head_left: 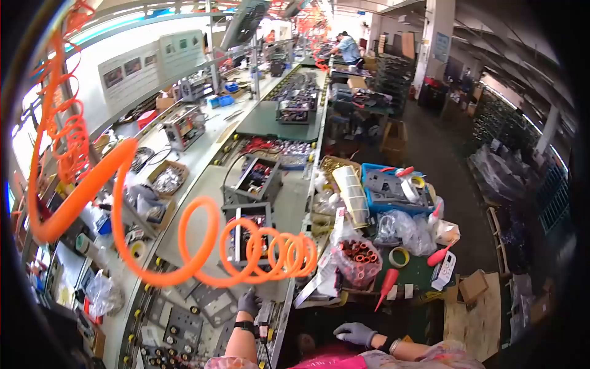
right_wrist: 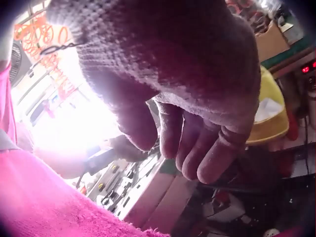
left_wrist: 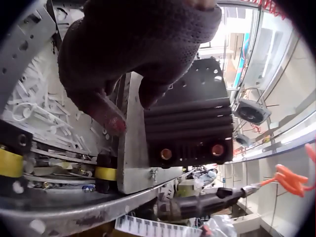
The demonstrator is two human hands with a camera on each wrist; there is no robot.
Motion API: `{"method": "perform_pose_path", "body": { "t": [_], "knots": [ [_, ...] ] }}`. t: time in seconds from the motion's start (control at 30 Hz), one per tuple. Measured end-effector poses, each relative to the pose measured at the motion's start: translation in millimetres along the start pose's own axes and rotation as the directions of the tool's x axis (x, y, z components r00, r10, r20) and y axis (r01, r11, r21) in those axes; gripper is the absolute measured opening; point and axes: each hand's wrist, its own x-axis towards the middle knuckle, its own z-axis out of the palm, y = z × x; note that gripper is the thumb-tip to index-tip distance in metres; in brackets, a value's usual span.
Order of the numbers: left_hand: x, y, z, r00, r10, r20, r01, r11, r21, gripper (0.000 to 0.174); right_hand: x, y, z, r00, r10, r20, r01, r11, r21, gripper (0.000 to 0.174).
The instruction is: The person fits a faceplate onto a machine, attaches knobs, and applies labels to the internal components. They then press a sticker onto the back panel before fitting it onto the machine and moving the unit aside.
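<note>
My left hand (head_left: pixel 248 304), in a grey knitted glove, is over the near part of the conveyor line. In the left wrist view its fingers and thumb pinch a flat grey metal plate (left_wrist: pixel 132 148) from both sides. Beside that plate is a black ribbed housing (left_wrist: pixel 190 121) with two copper-coloured sockets. My right hand (head_left: pixel 355 333), gloved alike, hangs in front of my body. Its fingers (right_wrist: pixel 212 155) droop loosely with nothing in them.
An orange coiled air hose (head_left: pixel 196 246) hangs across the line. Two open-topped metal cases (head_left: pixel 261 178) sit beyond my left hand. On the right are a blue crate (head_left: pixel 369 203), a bag of orange-red parts (head_left: pixel 357 261) and a red bottle (head_left: pixel 387 284). Flat grey panels (head_left: pixel 184 317) lie at lower left.
</note>
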Motion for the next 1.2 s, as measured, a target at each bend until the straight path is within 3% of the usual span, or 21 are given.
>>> {"method": "perform_pose_path", "body": {
  "t": [0.03,0.1,0.27,0.37,0.5,0.6,0.7,0.87,0.97,1.03,1.07,1.1,1.17,1.2],
  "knots": [
    [3,3,8,0.998,0.054,-0.035,-0.049,0.99,0.13,0.018,-1,3,-8,1.0,0.014,-0.018,-0.014,1.0,-0.007,0.028],
    [-4,14,24,0.967,-0.068,-0.247,0.039,0.992,-0.119,0.017,-4,5,-19,0.999,0.033,-0.034,-0.034,0.999,-0.03,0.029],
    [-19,11,24,0.966,0.03,-0.258,-0.057,0.993,-0.099,0.025,8,9,-21,1.0,-0.023,0.012,0.023,0.999,-0.028,0.03],
    [-39,9,11,0.971,0.016,-0.238,-0.026,0.999,-0.038,0.025,14,-22,-22,0.996,-0.052,0.073,0.06,0.99,-0.124,0.031],
    [-87,-7,-24,0.961,0.001,-0.276,0.004,1.0,0.016,0.023,29,-43,-9,0.981,-0.103,0.162,0.118,0.989,-0.089,0.029],
    [-120,-38,-70,0.956,0.078,-0.284,-0.057,0.995,0.083,0.016,38,-64,8,0.966,-0.145,0.214,0.164,0.983,-0.077,0.028],
    [-175,-63,-118,0.964,0.014,-0.266,-0.016,1.0,-0.008,0.02,47,-90,28,0.928,-0.21,0.308,0.243,0.968,-0.071,0.026],
    [-266,-114,-186,0.908,0.015,-0.419,-0.034,0.999,-0.036,0.015,66,-133,69,0.84,-0.292,0.457,0.403,0.9,-0.165,0.03],
    [-326,-145,-234,0.849,-0.051,-0.525,-0.009,0.994,-0.111,0.012,78,-166,93,0.753,-0.506,0.419,0.606,0.783,-0.143,0.027],
    [-356,-175,-257,0.708,0.002,-0.706,-0.032,0.999,-0.029,0.017,93,-192,109,0.703,-0.618,0.353,0.697,0.698,-0.164,0.027],
    [-375,-184,-256,0.613,0.035,-0.789,-0.226,0.965,-0.133,0.024,96,-214,116,0.629,-0.713,0.311,0.777,0.585,-0.232,0.029],
    [-396,-182,-261,0.603,0.018,-0.798,-0.123,0.99,-0.071,0.032,99,-237,125,0.536,-0.801,0.267,0.835,0.458,-0.305,0.031],
    [-435,-162,-234,0.539,0.146,-0.83,-0.601,0.757,-0.258,0.041,111,-265,154,0.348,-0.9,0.263,0.911,0.258,-0.323,0.035],
    [-451,-139,-213,0.552,0.326,-0.767,-0.71,0.667,-0.228,0.047,120,-278,165,0.25,-0.939,0.237,0.917,0.152,-0.368,0.037]
  ]
}}
